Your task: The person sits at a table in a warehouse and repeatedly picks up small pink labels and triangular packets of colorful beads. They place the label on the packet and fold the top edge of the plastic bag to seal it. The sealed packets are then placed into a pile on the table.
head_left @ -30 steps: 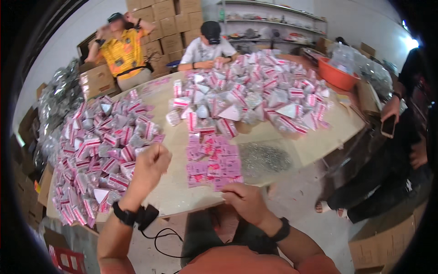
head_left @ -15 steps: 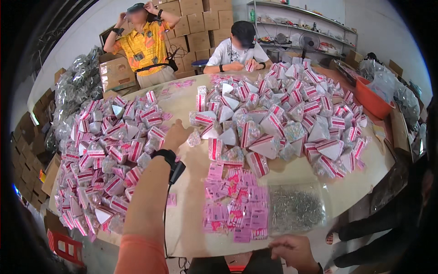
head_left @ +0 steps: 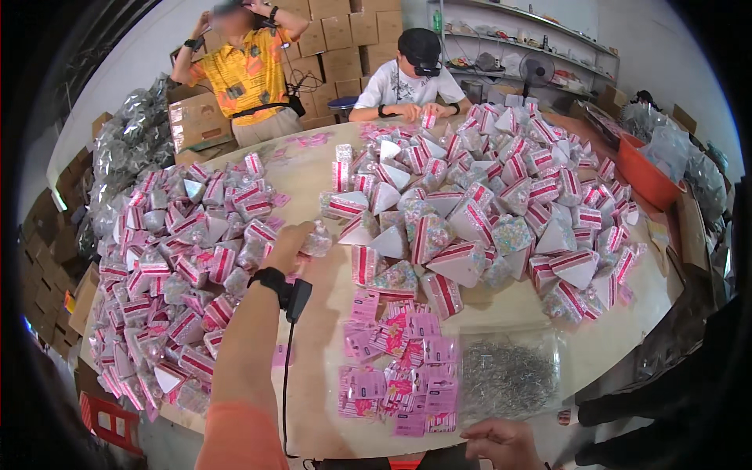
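My left hand is out over the table between two heaps, its fingers closed on a small cake-slice-shaped piece in clear wrap, speckled with pastel colours. Its far fingers are partly hidden. My right hand rests at the table's near edge, loosely curled, with thumb and forefinger apart and nothing visible between them. Close to it lie a stack of pink printed cards and a clear bag of small metal pieces. Similar wrapped slices with pink-red bands form a left heap and a right heap.
Across the table a person in a white shirt handles a slice. A person in a yellow shirt stands at the far left. An orange tub sits at the right, and a black cable hangs from my left wrist.
My left hand has drawn slightly left and nearer, and the small wrapped slice has come along with it. My right hand has barely shifted. The whole view has tilted a little.
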Tool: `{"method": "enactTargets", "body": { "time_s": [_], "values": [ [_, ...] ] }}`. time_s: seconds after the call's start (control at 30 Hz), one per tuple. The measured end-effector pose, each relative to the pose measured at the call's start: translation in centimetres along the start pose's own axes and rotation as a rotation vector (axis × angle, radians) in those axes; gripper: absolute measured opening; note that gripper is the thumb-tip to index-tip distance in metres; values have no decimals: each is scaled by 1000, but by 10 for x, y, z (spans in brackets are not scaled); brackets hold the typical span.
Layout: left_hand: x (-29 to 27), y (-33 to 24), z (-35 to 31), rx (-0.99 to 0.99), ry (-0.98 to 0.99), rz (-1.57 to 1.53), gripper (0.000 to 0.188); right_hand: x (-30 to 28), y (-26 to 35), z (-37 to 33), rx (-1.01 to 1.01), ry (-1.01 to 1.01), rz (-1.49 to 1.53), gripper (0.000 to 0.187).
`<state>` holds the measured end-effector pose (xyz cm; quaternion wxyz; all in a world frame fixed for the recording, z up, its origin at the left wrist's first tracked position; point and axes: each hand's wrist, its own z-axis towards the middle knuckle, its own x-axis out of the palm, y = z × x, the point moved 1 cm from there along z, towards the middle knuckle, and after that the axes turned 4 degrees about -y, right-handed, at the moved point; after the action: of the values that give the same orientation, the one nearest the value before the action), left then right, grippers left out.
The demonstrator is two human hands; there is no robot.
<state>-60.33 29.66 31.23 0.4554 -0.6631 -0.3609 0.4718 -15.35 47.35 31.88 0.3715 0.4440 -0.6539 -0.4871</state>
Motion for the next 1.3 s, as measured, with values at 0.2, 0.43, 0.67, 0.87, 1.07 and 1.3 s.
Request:
{"method": "enactTargets", "body": {
  "time_s": [0.2,0.43,0.67,0.87,1.07,1.3],
  "values": [
    [-7,4,-104,77,237,-891,29,11,6,-4,56,74,43,20],
    [25,32,-253,270,98,-793,45,50,29,-3,-268,88,-239,17],
    [42,39,-309,280,66,-909,63,102,59,1,-805,9,-508,19],
    [39,43,-327,359,-18,-840,65,123,51,0,-940,31,-565,17],
    [39,41,-336,384,-10,-825,66,126,48,-6,-934,15,-565,16],
    [41,36,-345,409,15,-799,66,125,48,-11,-934,11,-561,14]
  ]
}}
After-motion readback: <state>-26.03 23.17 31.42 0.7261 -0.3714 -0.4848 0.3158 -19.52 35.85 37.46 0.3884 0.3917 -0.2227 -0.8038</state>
